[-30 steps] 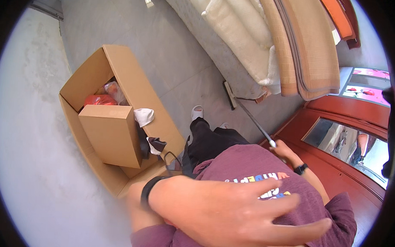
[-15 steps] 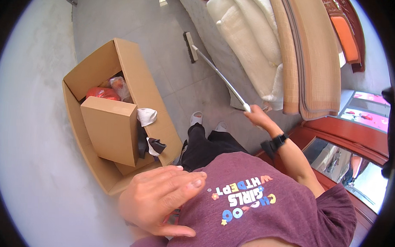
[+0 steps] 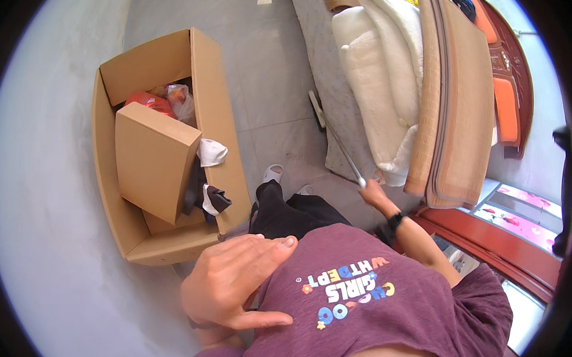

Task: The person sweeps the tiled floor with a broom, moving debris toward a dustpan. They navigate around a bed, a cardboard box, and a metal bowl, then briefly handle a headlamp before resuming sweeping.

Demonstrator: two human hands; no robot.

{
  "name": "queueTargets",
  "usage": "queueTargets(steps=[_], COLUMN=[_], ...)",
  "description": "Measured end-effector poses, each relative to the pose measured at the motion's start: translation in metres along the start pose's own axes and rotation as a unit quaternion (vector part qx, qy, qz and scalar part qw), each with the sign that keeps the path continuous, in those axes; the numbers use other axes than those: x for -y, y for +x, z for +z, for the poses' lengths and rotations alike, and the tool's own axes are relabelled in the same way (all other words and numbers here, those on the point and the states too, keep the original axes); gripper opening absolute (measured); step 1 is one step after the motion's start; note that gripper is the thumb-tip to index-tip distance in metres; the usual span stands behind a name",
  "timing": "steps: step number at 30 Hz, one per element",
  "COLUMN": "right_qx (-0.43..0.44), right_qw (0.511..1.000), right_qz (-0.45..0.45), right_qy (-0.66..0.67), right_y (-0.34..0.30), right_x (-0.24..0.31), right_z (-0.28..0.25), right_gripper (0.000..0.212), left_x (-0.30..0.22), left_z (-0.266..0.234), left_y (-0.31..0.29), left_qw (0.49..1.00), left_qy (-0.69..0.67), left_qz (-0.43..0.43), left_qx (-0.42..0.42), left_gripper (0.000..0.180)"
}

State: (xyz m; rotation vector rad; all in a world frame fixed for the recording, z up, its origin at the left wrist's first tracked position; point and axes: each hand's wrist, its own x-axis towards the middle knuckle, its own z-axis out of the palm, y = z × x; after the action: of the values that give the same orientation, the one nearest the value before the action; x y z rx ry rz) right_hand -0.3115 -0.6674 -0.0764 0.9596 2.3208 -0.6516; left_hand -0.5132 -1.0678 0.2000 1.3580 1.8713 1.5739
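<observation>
My right hand [image 3: 375, 194] grips the pale handle of a long floor broom [image 3: 344, 147]. Its narrow head lies on the grey tiles, close against the side of the bed [image 3: 318, 60], and its bristles are hard to make out now. My left hand [image 3: 235, 280] is raised in front of my shirt, fingers stretched out and thumb apart, holding nothing. A large open cardboard box [image 3: 221, 126] stands beyond it on the left. Inside are a smaller carton [image 3: 151, 161] and a red plastic bag [image 3: 151, 102], with a white cloth [image 3: 212, 152] over the edge.
A folded cream blanket [image 3: 377, 93] and a rolled brown mat [image 3: 455, 115] lie on the bed at the right. Dark red furniture [image 3: 517, 240] stands at my right side. A pale wall [image 3: 40, 170] runs along the left, behind the box.
The broom head has moved right across the floor, from the open tiles to the bed's side. My right hand has shifted slightly with the handle. My left hand keeps its pose.
</observation>
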Motion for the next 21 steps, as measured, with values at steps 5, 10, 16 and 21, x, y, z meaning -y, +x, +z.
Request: queueTargets(steps=[5,10,16,21], right_qx=[-0.007,0.024,0.119,0.162], right_qw=[0.999,0.997,0.975,0.959], right_qz=[-0.032,-0.058,0.018,0.077], right_qy=[-0.030,0.041,0.189,0.219], right_y=[0.129,0.128,0.003,-0.106], right_x=[0.083,0.088,0.021,-0.009], right_z=[-0.010,-0.046,-0.049,-0.066], right_gripper=[0.022,0.020,0.021,0.022], left_x=[-0.007,-0.013,-0.002,0.011], left_z=[0.006,0.010,0.010,0.006], left_y=[-0.008,-0.018,-0.017,-0.010], left_qw=[0.999,0.998,0.996,0.996], left_qy=[0.016,0.030,0.002,-0.013], left_qz=[-0.030,-0.050,-0.083,-0.083], left_qx=[0.010,-0.009,-0.027,-0.010], left_gripper=[0.088,0.091,0.083,0.084])
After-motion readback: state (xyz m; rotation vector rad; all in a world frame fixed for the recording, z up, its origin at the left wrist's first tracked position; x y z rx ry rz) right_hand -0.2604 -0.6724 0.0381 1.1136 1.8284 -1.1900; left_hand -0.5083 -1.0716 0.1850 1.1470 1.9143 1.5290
